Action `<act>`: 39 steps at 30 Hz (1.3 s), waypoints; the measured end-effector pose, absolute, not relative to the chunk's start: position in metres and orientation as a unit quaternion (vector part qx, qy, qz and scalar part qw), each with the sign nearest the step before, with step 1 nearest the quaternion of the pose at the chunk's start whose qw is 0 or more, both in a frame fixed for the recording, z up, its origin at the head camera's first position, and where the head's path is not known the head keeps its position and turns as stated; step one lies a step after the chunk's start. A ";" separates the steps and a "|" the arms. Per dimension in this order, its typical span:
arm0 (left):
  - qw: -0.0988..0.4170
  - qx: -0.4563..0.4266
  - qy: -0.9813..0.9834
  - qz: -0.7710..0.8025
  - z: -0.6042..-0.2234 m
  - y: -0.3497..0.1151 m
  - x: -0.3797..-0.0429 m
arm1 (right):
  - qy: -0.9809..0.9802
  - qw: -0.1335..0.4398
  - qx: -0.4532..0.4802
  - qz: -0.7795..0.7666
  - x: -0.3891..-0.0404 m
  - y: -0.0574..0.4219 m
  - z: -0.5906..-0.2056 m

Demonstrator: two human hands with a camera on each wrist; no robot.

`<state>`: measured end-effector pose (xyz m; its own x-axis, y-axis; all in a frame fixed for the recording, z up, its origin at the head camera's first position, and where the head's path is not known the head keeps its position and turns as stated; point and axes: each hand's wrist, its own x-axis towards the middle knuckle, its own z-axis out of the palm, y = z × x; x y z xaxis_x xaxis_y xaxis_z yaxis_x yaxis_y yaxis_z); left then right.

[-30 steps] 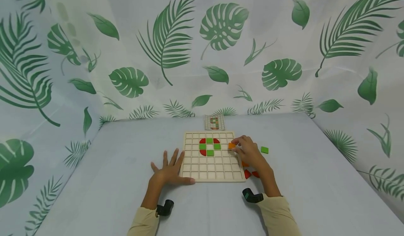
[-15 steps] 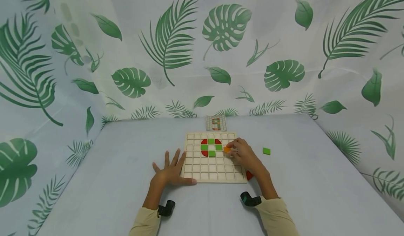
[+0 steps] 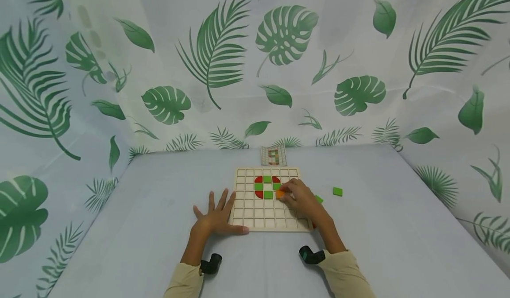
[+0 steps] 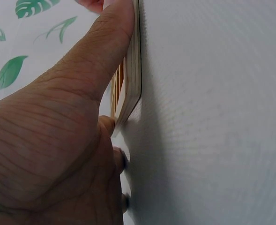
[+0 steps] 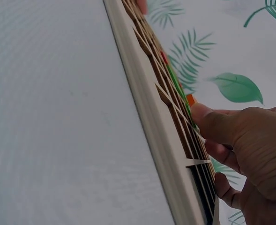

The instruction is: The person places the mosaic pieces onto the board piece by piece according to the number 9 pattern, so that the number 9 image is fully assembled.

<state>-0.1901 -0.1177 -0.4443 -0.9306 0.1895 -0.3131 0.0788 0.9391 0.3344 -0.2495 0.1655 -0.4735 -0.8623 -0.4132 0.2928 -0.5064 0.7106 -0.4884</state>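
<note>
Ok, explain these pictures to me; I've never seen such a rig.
There's no machine: a person works with bare hands. The wide picture comes from a head camera looking forward and down; the two close ones, from wrist cameras. On the pale tabletop lies a wooden grid board holding red pieces and green pieces, with a small patterned card beyond and loose green tiles to its right. The left hand touches the board; the right hand pinches an orange piece.

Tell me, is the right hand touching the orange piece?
Touching: the head view shows the right hand pinching the orange piece between thumb and finger.
</note>
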 end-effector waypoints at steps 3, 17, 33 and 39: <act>0.178 0.068 0.969 0.159 -0.443 -0.117 -0.190 | -0.923 0.081 0.243 0.288 -0.248 0.164 -0.474; 0.179 0.074 0.967 0.166 -0.441 -0.118 -0.190 | -0.934 0.108 0.226 0.254 -0.247 0.156 -0.471; 0.175 0.074 0.968 0.165 -0.441 -0.118 -0.191 | -0.942 0.097 0.208 0.246 -0.246 0.151 -0.468; 0.172 0.076 0.968 0.163 -0.444 -0.118 -0.191 | -0.937 0.109 0.216 0.252 -0.246 0.152 -0.470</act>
<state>-0.1911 -0.1183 -0.4436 -0.9293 0.2027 -0.3087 0.0901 0.9351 0.3426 -0.2462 0.1517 -0.4701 -0.8828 -0.3507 0.3126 -0.4603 0.7791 -0.4256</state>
